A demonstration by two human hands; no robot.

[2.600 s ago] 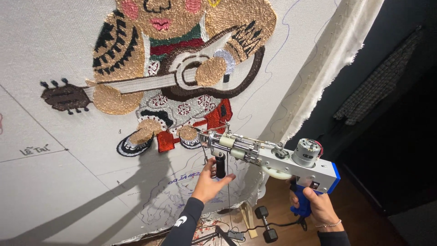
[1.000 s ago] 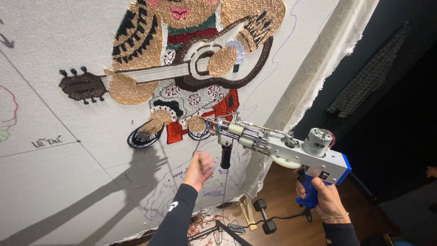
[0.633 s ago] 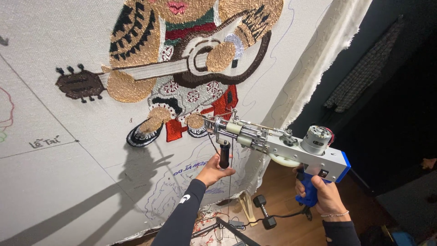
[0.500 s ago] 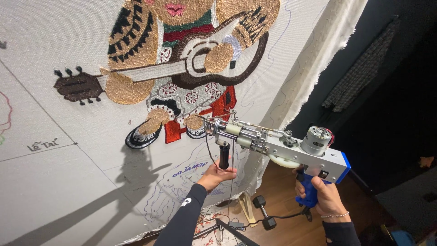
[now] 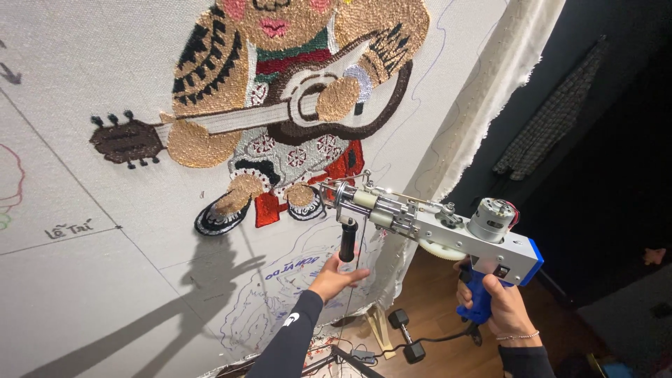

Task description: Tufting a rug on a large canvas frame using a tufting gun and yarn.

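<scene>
The right hand [image 5: 505,308] grasps the tufting gun [image 5: 448,231] by its blue grip; the left hand [image 5: 336,276] is loosely open under the black front handle [image 5: 347,239].

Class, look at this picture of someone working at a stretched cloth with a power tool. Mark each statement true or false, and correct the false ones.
1. The right hand grips the blue handle of the silver tufting gun. True.
2. The left hand is at the gun's black front grip. True.
3. The tufted figure on the white stretched cloth plays a drum. False: it holds a brown guitar.
4. A black dumbbell hangs on the cloth. False: it lies on the wooden floor.
</scene>
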